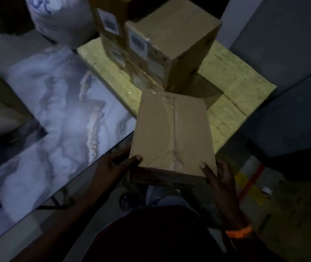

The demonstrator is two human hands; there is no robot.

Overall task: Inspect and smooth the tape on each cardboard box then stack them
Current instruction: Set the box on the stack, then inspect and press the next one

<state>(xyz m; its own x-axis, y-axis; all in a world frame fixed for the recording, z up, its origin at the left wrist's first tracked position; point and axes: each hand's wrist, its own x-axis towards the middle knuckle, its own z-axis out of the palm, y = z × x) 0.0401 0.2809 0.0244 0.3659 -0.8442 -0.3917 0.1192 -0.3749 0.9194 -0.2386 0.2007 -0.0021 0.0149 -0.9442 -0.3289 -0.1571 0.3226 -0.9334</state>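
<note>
Sitting dim: marbled table left, yellow board pallet ahead. Left hand and right hand are gripping 1 taped box by its near corners, over the pallet edge. 2 labelled boxes are standing behind, plus 1 white sack.

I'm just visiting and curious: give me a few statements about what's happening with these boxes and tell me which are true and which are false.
1. Both hands grip the near cardboard box. True: left hand and right hand hold its near corners.
2. Clear tape runs along the held box's top seam. True.
3. The stacked boxes behind carry no labels. False: white labels show on their sides.
4. A green band is on the right wrist. False: the wristband is orange.
5. A white sack sits at the far left. True.
</note>
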